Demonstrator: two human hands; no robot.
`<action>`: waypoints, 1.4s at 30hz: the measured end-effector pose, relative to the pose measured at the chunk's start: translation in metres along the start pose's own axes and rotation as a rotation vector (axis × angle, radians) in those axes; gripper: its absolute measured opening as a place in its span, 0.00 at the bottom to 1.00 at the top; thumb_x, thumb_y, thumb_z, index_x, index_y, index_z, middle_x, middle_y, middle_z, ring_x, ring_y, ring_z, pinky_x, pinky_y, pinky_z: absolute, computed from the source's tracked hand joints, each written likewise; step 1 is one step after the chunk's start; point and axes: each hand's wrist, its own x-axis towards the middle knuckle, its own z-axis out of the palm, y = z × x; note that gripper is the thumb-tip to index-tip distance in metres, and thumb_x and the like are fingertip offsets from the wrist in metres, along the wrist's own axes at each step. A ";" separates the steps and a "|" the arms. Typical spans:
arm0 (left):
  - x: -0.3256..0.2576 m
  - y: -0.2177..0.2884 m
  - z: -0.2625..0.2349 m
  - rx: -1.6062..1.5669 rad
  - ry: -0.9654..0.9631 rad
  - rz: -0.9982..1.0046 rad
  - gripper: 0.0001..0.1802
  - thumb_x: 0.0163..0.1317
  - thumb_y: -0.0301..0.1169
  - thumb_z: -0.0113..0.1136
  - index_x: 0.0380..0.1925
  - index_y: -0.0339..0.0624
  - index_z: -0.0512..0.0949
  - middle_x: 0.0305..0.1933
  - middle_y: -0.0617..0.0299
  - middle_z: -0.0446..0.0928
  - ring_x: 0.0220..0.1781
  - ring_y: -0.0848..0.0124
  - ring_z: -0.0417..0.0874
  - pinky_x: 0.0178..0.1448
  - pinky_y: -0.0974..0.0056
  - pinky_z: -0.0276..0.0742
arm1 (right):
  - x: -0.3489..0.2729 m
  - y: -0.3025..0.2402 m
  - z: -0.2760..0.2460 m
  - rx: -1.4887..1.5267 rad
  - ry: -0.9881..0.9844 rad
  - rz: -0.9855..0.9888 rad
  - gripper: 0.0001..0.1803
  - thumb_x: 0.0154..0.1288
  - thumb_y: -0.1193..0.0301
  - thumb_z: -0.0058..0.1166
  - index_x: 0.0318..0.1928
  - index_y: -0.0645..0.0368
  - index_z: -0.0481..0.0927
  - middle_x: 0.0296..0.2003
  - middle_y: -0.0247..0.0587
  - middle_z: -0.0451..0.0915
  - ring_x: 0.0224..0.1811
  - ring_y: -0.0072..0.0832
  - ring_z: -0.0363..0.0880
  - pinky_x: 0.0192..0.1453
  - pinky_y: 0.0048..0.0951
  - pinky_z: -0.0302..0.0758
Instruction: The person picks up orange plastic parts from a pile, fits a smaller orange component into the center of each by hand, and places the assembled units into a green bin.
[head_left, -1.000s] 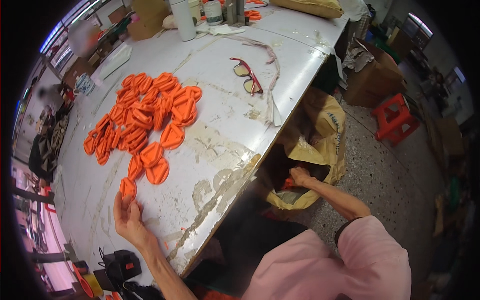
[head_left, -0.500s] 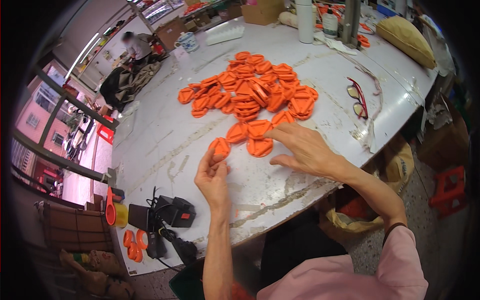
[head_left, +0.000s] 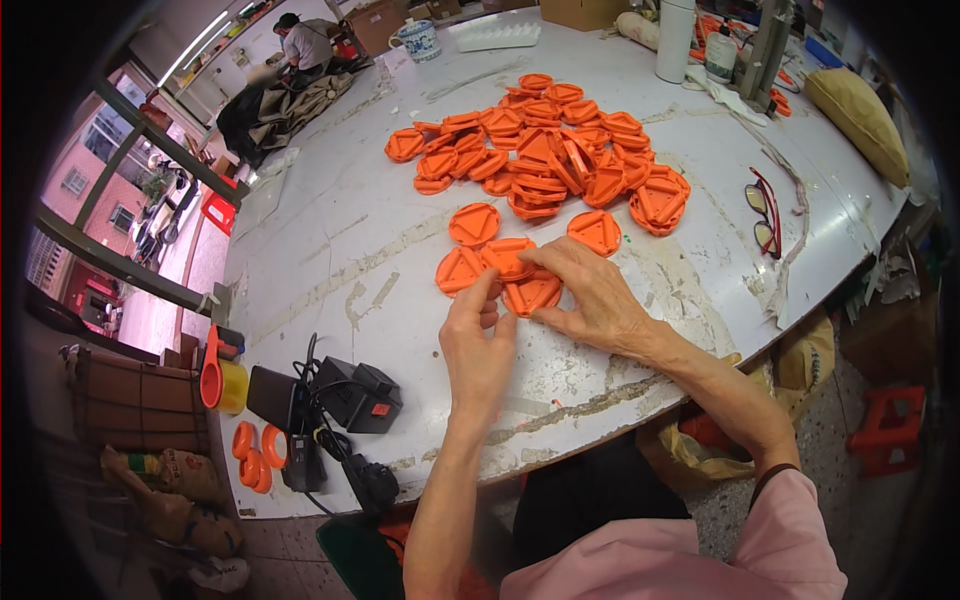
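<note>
Both my hands are at a small group of orange round discs with raised triangles, near the front middle of the table. My right hand (head_left: 605,305) has its thumb and fingers curled round the right side of an orange disc (head_left: 532,297). My left hand (head_left: 478,345), fingers bent, is at the left edge of that same disc. Another disc (head_left: 508,258) overlaps it just behind, close to the fingertips. Left of these lie two more discs, one nearer (head_left: 460,271) and one farther (head_left: 474,224). A separate disc (head_left: 594,233) rests beyond my right hand.
A large heap of orange discs (head_left: 540,150) lies farther back. Red-framed glasses (head_left: 763,212) are at the right. Black power adapters with cables (head_left: 355,395), orange rings (head_left: 258,457) and a yellow tape roll (head_left: 233,385) sit front left. Behind stand a patterned mug (head_left: 420,40) and white cylinder (head_left: 674,40).
My hands have come closer together, and my right fingers have closed in on the front disc. The discs near my hands are rearranged. The whole view has shifted.
</note>
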 end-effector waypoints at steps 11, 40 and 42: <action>-0.004 0.004 0.002 0.126 -0.105 0.055 0.31 0.46 0.21 0.65 0.55 0.39 0.73 0.46 0.59 0.77 0.48 0.71 0.75 0.55 0.65 0.69 | -0.006 0.000 -0.011 -0.035 -0.085 0.123 0.36 0.42 0.70 0.66 0.56 0.59 0.69 0.46 0.49 0.72 0.51 0.45 0.71 0.57 0.41 0.68; -0.003 0.009 -0.005 -0.546 -0.102 -0.072 0.24 0.50 0.10 0.52 0.50 0.31 0.74 0.36 0.64 0.73 0.37 0.78 0.75 0.42 0.74 0.74 | 0.003 0.003 -0.044 0.965 -0.206 0.441 0.27 0.52 0.78 0.61 0.55 0.64 0.72 0.44 0.38 0.76 0.45 0.20 0.75 0.51 0.20 0.75; -0.003 0.009 -0.005 -0.535 -0.097 -0.072 0.24 0.50 0.10 0.52 0.50 0.31 0.74 0.36 0.64 0.73 0.37 0.78 0.75 0.42 0.74 0.74 | 0.003 0.004 -0.046 0.993 -0.224 0.485 0.22 0.56 0.76 0.59 0.53 0.65 0.74 0.40 0.36 0.78 0.41 0.19 0.77 0.49 0.20 0.76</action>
